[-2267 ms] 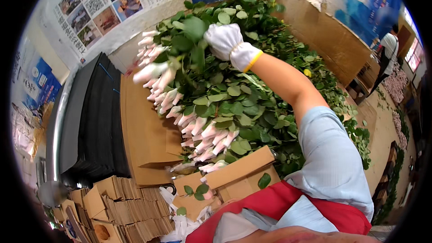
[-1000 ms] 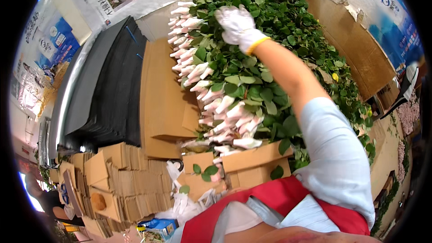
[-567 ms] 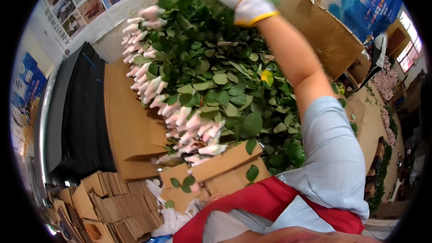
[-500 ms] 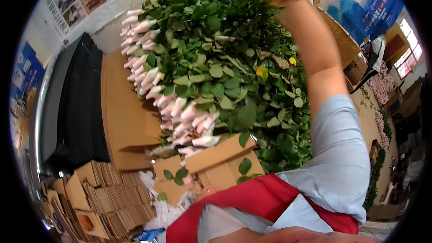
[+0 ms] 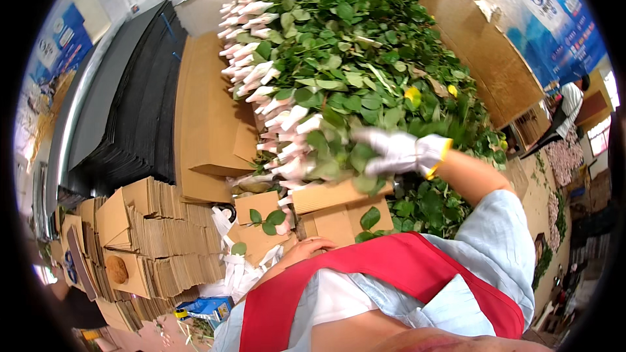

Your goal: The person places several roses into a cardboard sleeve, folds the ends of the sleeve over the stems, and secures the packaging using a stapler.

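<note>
A deep heap of leafy green rose stems [image 5: 365,45] lies in front of me. Their pale pink heads [image 5: 254,73], which look wrapped in white sleeves, line up along its left edge. My right hand [image 5: 398,151], in a white glove with a yellow cuff, is over the near part of the heap. Its fingers look stretched apart among the leaves, though motion smears them and the leaves around them. My left hand [image 5: 308,246] is low by my red apron [image 5: 339,267], close to a cardboard piece [image 5: 349,215]; its fingers are mostly hidden.
An upright cardboard sheet [image 5: 205,104] flanks the heap on the left, beside a tall black stack of sheets [image 5: 124,104]. Stacked folded cardboard [image 5: 176,241] stands at the near left. Another cardboard panel [image 5: 489,58] borders the right. White strips [image 5: 241,274] hang near my left arm.
My right hand has come back from the far end of the heap to its near part. The view has shifted, and more of my left hand shows.
</note>
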A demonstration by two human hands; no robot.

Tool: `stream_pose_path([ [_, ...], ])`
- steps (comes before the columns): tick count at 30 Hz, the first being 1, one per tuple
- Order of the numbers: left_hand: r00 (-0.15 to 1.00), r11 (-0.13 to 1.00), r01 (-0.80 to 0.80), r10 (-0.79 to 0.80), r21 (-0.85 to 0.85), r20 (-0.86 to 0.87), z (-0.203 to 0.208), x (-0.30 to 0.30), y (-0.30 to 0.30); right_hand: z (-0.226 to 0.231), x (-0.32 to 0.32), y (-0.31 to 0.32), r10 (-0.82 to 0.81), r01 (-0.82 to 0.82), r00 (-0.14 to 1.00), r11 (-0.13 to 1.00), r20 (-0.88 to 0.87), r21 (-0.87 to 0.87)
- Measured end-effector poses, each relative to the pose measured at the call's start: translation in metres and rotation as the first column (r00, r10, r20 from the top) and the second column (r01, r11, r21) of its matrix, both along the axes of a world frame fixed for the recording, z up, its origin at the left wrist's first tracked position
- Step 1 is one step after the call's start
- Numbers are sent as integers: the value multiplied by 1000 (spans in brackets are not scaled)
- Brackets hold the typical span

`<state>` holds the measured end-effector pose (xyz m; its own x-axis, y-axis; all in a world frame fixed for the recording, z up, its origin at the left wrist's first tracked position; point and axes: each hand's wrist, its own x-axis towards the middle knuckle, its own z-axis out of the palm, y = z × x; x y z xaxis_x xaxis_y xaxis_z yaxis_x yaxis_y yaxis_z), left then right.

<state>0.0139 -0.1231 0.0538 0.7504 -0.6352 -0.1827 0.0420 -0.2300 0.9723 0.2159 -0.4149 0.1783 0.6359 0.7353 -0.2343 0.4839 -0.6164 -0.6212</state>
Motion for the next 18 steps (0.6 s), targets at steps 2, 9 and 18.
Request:
stream_pose_path([
  [2, 998, 999, 21, -19, -29, 54, -3, -2, 0, -27, 17, 1, 133, -149, 988, 956, -79, -253],
  [9, 994, 1000, -19, 21, -19, 108, -24, 7, 5, 105, 241, 101, -377, 318, 580, 921, 722, 225],
  [18, 997, 999, -44, 43, 19, 72, -43, 19, 15, 76, 279, 141, -244, 536, 607, 829, 756, -162],
])
